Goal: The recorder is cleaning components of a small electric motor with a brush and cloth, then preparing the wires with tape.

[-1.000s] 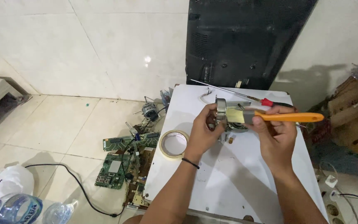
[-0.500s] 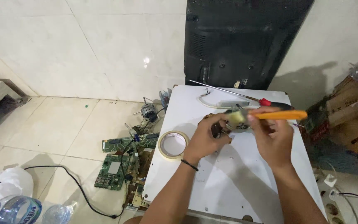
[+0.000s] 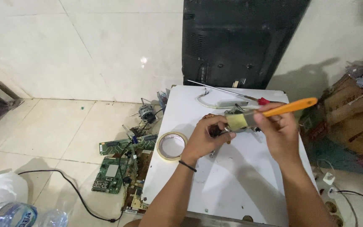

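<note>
The left hand (image 3: 204,138) is closed around a small dark part (image 3: 215,130), holding it just above the white table (image 3: 215,189). The right hand (image 3: 276,130) grips a paintbrush (image 3: 269,113) by its orange handle, with the pale bristles set against the part. The part is largely hidden between the fingers, so what it is cannot be told. The hold looks like a fingertip pinch, so a firm stroke could twist the part loose, and it could drop onto the table or roll off the edge to the floor. Dust brushed off may land on the table.

A roll of tape (image 3: 172,145) lies by the table's left edge, near the left wrist, where an elbow could nudge it off. Circuit boards (image 3: 114,172) and a black cable (image 3: 64,185) lie on the tiled floor beside it, with a small motor (image 3: 147,112) further on. A screwdriver (image 3: 232,93) lies behind the hands, clear of them. A black panel (image 3: 240,38) leans on the wall at the far end.
</note>
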